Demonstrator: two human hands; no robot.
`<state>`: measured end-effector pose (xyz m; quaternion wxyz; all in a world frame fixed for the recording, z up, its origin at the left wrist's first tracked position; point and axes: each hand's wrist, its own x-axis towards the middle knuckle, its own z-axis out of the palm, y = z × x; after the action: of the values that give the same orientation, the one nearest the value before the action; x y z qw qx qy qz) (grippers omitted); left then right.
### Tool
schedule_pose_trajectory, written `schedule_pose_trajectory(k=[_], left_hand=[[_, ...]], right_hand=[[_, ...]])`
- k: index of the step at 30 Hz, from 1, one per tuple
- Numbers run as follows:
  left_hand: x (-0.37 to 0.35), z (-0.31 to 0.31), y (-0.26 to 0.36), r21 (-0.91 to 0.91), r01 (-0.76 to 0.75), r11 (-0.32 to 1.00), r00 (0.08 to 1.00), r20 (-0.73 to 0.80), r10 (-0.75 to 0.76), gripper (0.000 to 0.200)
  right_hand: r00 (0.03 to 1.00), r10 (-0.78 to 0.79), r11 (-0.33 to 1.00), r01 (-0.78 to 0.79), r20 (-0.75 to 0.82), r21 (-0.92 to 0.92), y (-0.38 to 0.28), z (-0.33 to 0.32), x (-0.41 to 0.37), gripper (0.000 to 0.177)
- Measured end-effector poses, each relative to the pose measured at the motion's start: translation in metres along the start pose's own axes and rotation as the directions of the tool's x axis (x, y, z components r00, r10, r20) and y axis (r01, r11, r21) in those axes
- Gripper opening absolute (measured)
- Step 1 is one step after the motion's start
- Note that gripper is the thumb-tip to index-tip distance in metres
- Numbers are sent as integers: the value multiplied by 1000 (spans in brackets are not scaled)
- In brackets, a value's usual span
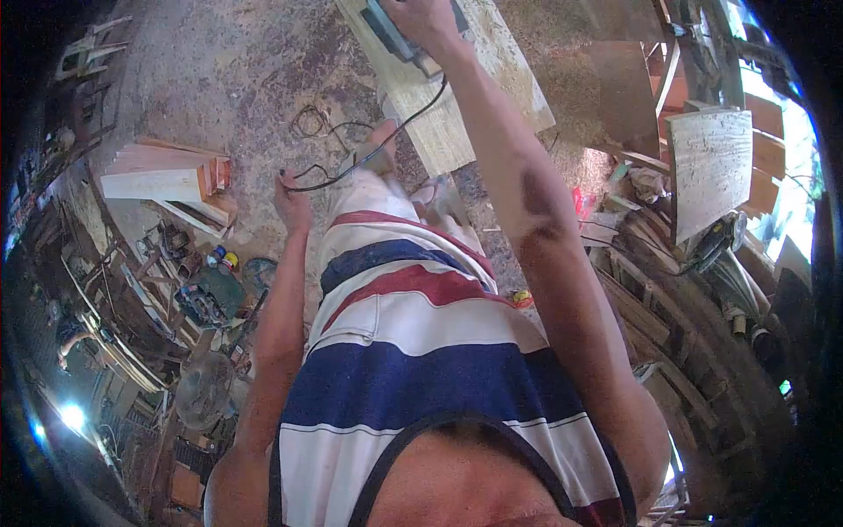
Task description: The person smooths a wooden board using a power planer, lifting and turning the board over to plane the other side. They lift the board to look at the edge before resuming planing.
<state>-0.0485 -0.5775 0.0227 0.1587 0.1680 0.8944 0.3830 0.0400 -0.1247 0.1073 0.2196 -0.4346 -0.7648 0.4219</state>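
Note:
At the top of the view my right hand (pixel 426 25) is closed over a blue-grey corded power tool (pixel 392 33) that looks like an electric planer. It rests on a pale wooden board (pixel 439 123), and its upper part is cut off by the frame edge. A black power cord (pixel 399 132) runs from the tool back across my legs. My left hand (pixel 294 204), low on the left, has its fingers closed around the cord, which loops loosely beside it.
Stacked wooden pieces (pixel 162 176) lie on the dusty floor at left. Tools and a green case (pixel 215 294) clutter the area below them. At right stand a leaning panel (pixel 711 171) and piles of timber (pixel 645 303). My bare foot (pixel 382 136) is beside the board.

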Motion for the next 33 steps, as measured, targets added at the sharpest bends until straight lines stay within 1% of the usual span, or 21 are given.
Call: schedule_pose_trajectory(k=[1,2,3,4,6,7,8,10,12,13,16,19,20,23,24,25,27,28,31,32,33], left_hand=[[5,0,13,-31,-16,999,1000,-27,15,49],[9,-1,22,0,-108,994,994,-5,108,48],[15,-2,27,26,-204,979,979,20,203,48],[20,0,35,47,-296,954,955,48,294,49],[25,14,68,91,-382,920,919,139,368,51],[21,21,80,117,-424,898,897,187,399,54],[17,33,85,121,-491,862,858,235,456,55],[14,63,97,121,-624,772,760,322,564,58],[0,87,126,93,-695,713,666,458,589,61],[-6,96,138,72,-728,682,611,519,598,63],[-14,112,149,61,-735,675,561,614,556,69],[-7,113,145,59,-731,680,578,583,571,71],[-6,110,148,103,-685,722,623,596,507,71],[7,103,126,103,-700,706,634,545,549,71],[5,100,134,132,-680,721,663,531,528,70],[8,101,135,138,-681,719,666,525,530,70],[12,103,126,148,-682,716,669,520,530,70],[14,105,122,119,-703,701,645,521,558,71],[24,121,139,220,-778,588,594,562,576,73],[22,122,164,171,-763,623,599,549,583,71],[25,129,171,182,-790,585,571,566,595,71]], right_hand=[[1000,-7,1000,7,17,2,3,-9,0,54],[999,-33,996,31,-28,-79,21,-10,-12,53],[998,55,997,-53,30,-63,25,-30,-37,54],[986,143,989,-139,89,-52,26,-57,-78,54],[999,49,997,-49,-7,-54,53,-88,-161,56],[995,98,995,-98,23,20,44,-114,-207,54],[994,105,994,-105,12,-32,58,-127,-251,54],[961,275,961,-276,31,16,70,-153,-327,55],[949,316,949,-316,24,3,75,-164,-371,55],[943,333,943,-333,17,-4,77,-166,-381,55],[958,286,958,-286,3,35,66,-163,-357,54],[955,295,954,-296,35,52,63,-146,-310,52],[940,336,940,-339,62,41,58,-142,-290,53],[951,307,951,-306,26,-31,53,-116,-242,56],[947,319,948,-318,39,-15,45,-111,-224,57],[941,333,943,-333,54,0,32,-108,-203,58],[959,282,959,-283,35,24,20,-96,-164,59],[966,256,966,-257,26,36,17,-86,-143,59],[975,222,974,-222,4,36,26,-82,-125,58],[977,214,976,-214,-3,31,29,-85,-124,58],[964,264,964,-264,41,4,31,-97,-135,57]])
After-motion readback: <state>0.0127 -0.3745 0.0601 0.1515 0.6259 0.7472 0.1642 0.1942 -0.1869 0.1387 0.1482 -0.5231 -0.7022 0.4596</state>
